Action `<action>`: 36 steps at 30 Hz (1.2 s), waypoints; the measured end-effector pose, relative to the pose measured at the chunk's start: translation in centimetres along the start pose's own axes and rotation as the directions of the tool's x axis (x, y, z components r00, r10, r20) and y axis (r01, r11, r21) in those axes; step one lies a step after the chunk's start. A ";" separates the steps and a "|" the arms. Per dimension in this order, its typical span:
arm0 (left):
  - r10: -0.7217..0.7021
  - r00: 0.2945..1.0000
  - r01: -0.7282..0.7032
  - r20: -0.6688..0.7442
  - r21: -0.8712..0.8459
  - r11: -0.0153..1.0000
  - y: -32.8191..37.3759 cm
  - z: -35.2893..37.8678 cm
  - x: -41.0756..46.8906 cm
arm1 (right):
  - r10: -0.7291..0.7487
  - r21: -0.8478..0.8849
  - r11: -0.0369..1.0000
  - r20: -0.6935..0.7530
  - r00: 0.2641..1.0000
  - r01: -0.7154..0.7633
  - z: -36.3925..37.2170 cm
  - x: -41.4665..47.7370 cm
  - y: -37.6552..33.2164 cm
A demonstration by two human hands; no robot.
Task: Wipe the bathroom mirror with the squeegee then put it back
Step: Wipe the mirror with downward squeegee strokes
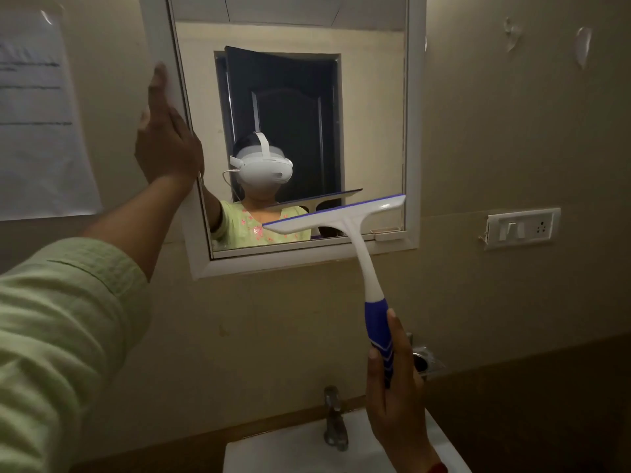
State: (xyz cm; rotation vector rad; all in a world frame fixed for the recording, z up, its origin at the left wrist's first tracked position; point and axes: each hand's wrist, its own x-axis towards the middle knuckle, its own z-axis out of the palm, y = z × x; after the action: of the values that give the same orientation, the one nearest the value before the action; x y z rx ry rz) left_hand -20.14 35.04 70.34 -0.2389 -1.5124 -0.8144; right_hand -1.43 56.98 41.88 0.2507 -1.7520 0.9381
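Above, the right hand [392, 394] gripped the squeegee [355, 240] against the mirror [368, 114]; the left hand [165, 138], fingers extended, pressed the mirror frame [155, 35].

paper sheet [37, 124], switch plate [522, 228], tap [334, 418], basin [273, 452]

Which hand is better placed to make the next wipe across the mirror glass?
The right hand: it grips the squeegee handle, blade at the mirror's lower edge. The left hand lies flat against the frame's left side.
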 end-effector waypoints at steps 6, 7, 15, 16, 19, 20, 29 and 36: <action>-0.002 1.000 0.002 0.004 0.001 1.000 -0.3 0.2 0.1 | -0.002 0.009 1.000 0.061 0.998 0.002 0.1 -0.4 -1.0; -0.002 1.000 0.002 0.002 0.001 1.000 -0.4 0.2 0.1 | 0.007 0.021 1.000 0.055 0.998 -0.008 0.1 -0.6 -1.0; -0.010 1.000 0.010 0.026 -0.014 1.000 -0.5 0.2 0.3 | 0.059 0.035 0.998 0.070 0.996 -0.062 0.6 2.3 -0.9; -0.015 0.999 0.016 0.029 -0.009 1.000 -0.6 0.3 0.3 | 0.052 0.037 0.998 0.071 0.996 -0.055 0.6 3.0 -0.9; -0.025 1.000 0.025 0.014 -0.003 1.000 -0.6 0.3 0.4 | 0.055 0.061 0.997 0.034 0.998 -0.057 0.9 3.8 -1.1; -0.017 1.000 0.018 0.005 -0.009 1.000 -0.5 0.3 0.3 | 0.070 0.074 0.995 0.007 0.998 -0.070 1.2 3.6 -1.1; 0.032 0.999 -0.033 -0.025 -0.035 0.999 -0.3 0.2 0.2 | 0.134 0.033 0.990 0.050 0.990 -0.135 3.0 1.0 -2.2; 0.015 0.998 -0.016 0.058 0.009 1.000 0.2 -0.5 0.4 | 0.219 0.149 0.955 0.232 0.948 -0.257 2.7 -2.0 -3.2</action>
State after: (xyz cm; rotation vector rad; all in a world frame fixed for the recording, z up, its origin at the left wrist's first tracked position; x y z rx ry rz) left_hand -19.69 34.73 70.68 -0.2688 -1.5665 -0.7934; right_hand -0.72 52.44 41.28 0.2649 -1.9268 1.2866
